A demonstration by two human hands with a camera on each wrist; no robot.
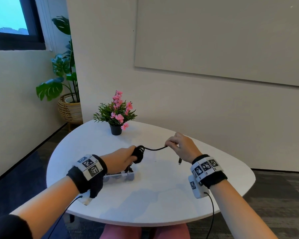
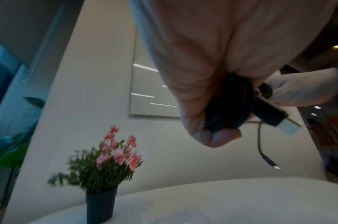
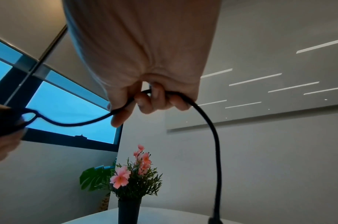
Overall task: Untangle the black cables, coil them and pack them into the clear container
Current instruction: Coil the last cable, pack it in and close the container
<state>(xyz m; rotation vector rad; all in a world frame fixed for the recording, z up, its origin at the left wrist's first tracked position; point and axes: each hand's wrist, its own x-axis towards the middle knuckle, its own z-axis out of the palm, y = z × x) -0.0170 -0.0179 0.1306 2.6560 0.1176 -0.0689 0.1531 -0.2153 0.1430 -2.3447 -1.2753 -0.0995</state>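
Observation:
My left hand [image 1: 126, 156] grips a coil of black cable [image 1: 138, 153] above the white table [image 1: 155, 195]. The left wrist view shows the coil [image 2: 231, 104] between thumb and fingers, a USB plug [image 2: 288, 126] sticking out beside it. A loose stretch of the cable [image 1: 156, 149] runs right to my right hand [image 1: 177, 145], which pinches it. In the right wrist view the cable [image 3: 215, 136] passes through the curled fingers [image 3: 156, 97] and hangs down. Its free plug end [image 1: 179, 161] dangles below that hand. The clear container [image 1: 123, 176], holding dark coils, sits under my left wrist, partly hidden.
A small black pot of pink flowers [image 1: 116, 116] stands at the table's far edge. A whiteboard [image 1: 223, 40] hangs on the wall behind. A large plant in a wicker stand [image 1: 67, 94] is on the floor at the left. My knees [image 1: 145, 232] are below the near edge.

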